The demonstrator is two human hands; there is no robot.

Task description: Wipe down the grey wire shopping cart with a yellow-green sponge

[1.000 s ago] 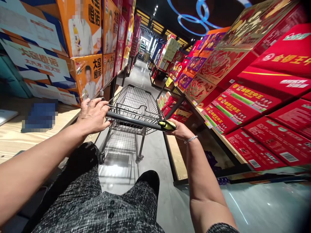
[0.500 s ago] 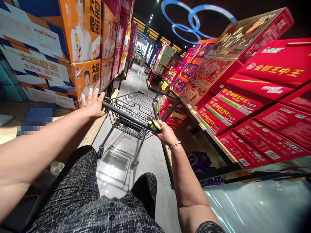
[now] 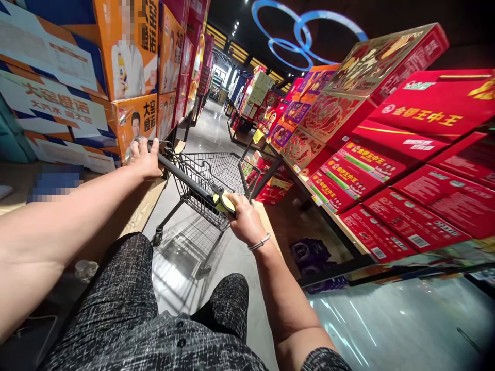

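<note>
A black wire shopping cart (image 3: 204,180) stands in front of my legs, angled in the aisle, and its basket looks bare of goods. Its dark handle bar (image 3: 185,178) slants down from left to right. My left hand (image 3: 144,161) lies over the bar's left end with bent fingers, close beside an orange carton (image 3: 133,123); the fingertips are partly hidden. At the right end, my right hand (image 3: 246,219) is wrapped round the bar, against a yellow-green and black fitting (image 3: 223,202). A thin bracelet circles my right wrist.
Orange and blue cartons (image 3: 58,103) are stacked on a low wooden platform at left. Red gift boxes (image 3: 421,118) fill the right shelf (image 3: 336,221), whose edge runs close to the cart. The shiny tiled floor (image 3: 216,121) leads on between displays.
The cart's right end has swung nearer and leftward, with my right hand on it. My left hand has moved slightly left, and its spread fingers have bent.
</note>
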